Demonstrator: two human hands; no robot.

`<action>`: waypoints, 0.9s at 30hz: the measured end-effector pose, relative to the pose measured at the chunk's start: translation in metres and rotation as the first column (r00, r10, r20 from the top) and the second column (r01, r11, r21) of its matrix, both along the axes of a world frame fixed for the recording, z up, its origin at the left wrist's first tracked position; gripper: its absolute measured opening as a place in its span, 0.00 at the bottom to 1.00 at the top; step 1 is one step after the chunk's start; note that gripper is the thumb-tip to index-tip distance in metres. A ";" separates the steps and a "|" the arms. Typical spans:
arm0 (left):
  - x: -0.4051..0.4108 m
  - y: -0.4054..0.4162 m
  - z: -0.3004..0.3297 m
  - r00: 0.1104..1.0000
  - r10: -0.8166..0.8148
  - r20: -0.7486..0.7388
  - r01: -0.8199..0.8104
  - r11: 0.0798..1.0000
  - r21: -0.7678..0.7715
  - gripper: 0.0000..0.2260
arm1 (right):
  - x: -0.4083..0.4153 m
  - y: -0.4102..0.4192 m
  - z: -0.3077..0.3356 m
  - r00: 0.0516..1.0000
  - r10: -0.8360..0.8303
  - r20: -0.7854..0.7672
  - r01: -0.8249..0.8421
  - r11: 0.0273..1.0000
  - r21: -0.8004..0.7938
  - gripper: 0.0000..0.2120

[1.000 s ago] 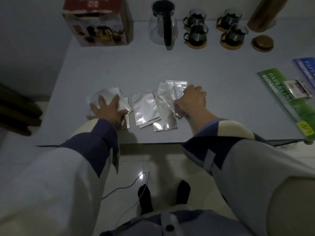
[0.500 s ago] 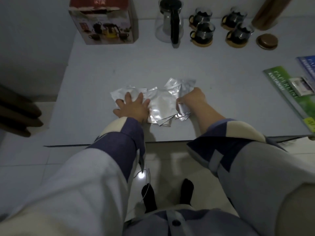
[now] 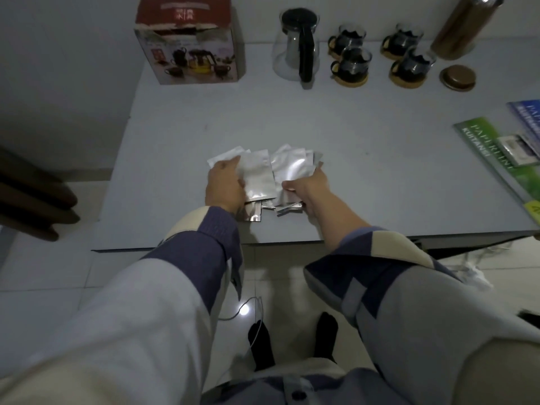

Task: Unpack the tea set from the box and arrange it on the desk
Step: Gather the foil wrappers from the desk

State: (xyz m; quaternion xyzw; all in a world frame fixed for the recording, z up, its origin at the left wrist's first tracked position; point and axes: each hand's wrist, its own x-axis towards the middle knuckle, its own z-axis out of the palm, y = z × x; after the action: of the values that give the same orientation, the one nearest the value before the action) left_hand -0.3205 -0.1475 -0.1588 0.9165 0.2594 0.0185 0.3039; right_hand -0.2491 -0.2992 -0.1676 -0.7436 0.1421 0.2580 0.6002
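Four cups (image 3: pixel 352 64) and teapot (image 3: pixel 298 45) stand beside the box (image 3: pixel 190 45); left hand (image 3: pixel 225 185) and right hand (image 3: pixel 306 185) each grip foil packets (image 3: pixel 287 168), not yet arranged.

Brown canister (image 3: pixel 464 24) cut off at top edge, blue booklet (image 3: pixel 527 114) cropped at right edge

One head-worn camera looks steeply down and forward over the near edge of the desk (image 3: pixel 350 127), close above it, the box (image 3: pixel 190 51) at the desk's far left.
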 end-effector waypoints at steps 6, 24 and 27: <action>-0.002 0.017 -0.005 0.948 0.170 -0.270 -0.136 0.981 0.141 0.32 | 0.004 0.006 -0.001 0.997 0.082 -0.005 -0.082 0.979 -0.189 0.34; -0.001 0.014 -0.002 0.963 0.218 -0.159 -0.260 0.908 -0.330 0.42 | -0.013 0.005 -0.012 0.983 -0.027 -0.181 0.089 0.934 0.345 0.38; 0.008 0.007 0.009 0.963 0.200 -0.181 -0.268 0.796 -0.542 0.25 | -0.009 -0.007 -0.006 0.980 -0.033 -0.194 0.107 0.918 0.382 0.34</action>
State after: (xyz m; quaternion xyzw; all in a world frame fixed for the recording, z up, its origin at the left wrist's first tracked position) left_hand -0.3128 -0.1408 -0.1496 0.7467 0.3816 -0.0736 0.5399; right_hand -0.2583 -0.3060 -0.1737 -0.5767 0.1690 0.3268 0.7294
